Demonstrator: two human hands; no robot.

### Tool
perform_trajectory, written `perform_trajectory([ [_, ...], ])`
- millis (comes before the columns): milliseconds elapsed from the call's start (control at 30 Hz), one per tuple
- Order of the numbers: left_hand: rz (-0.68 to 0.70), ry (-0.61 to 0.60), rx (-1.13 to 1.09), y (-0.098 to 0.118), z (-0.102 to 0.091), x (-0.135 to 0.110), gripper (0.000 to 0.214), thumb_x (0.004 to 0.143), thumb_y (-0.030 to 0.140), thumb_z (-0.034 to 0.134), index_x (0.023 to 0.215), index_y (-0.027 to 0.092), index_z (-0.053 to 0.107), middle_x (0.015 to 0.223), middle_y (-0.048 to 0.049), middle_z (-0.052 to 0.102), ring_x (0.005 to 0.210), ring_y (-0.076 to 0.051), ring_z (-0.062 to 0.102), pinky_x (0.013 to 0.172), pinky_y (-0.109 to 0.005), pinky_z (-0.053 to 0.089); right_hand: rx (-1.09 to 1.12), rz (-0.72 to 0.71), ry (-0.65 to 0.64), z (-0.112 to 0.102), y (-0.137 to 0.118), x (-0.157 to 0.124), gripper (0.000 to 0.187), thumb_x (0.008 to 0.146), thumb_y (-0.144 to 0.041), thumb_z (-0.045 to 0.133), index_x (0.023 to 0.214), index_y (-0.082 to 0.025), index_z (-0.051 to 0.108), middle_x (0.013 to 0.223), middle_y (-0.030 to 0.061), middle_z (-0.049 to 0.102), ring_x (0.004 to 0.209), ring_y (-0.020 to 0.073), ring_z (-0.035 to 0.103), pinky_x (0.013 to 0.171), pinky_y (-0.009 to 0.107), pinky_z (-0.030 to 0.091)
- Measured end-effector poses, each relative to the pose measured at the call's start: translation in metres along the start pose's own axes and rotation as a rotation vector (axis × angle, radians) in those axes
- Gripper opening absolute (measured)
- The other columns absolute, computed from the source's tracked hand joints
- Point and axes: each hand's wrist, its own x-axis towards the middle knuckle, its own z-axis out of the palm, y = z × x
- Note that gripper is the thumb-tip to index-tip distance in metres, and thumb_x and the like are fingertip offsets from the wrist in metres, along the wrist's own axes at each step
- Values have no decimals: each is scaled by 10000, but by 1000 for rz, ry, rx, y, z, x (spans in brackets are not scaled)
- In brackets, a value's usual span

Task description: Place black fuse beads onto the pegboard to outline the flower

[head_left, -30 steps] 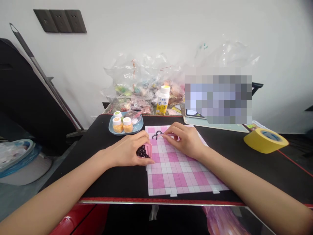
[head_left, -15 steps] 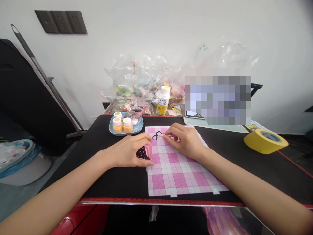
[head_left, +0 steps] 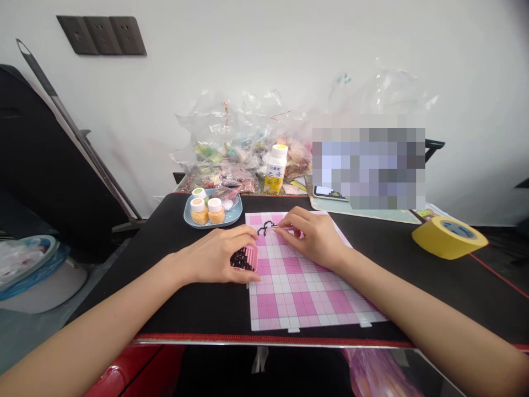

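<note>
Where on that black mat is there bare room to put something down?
Two stretches of black mat look bare: one bordered by the left forearm, pink gridded board and red front edge; another between the right forearm and yellow tape roll. Crowded: behind the mat, with plastic bags and a bottle, and the board's upper left, where the left hand and right hand are.

The board (head_left: 297, 292) is checked pink and white, beads (head_left: 242, 260) black, bead tray (head_left: 254, 257) pink.

Likely a home craft corner, judging by the gridded board (head_left: 289, 278), wall sockets (head_left: 99, 36) and bin (head_left: 49, 288)
</note>
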Motion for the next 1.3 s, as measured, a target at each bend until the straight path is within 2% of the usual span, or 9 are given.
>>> perform_trajectory([
  [367,7,0,3,-1,1,-1,411,761,486,662,997,157,589,1213,-138,562,1003,-257,613,874,-387,492,-25,8,4,2,3,-1,267,902,-362,518,797,-164,663,785,36,648,558,82,526,504,222,343],
  [900,-58,-8,7,-3,2,-2,422,773,508,640,1008,160,586,1251,-138,527,1071,-264,576,918,-401,465,-58,52,11,4,3,-2,273,905,-362,515,797,-166,672,766,35,642,587,98,543,506,228,325],
  [1300,-48,-34,20,-2,1,-1,424,768,517,643,993,160,597,1257,-141,536,1030,-269,606,882,-389,486,-71,63,5,4,3,-2,280,906,-375,507,805,-175,675,777,31,644,573,91,534,497,232,316],
])
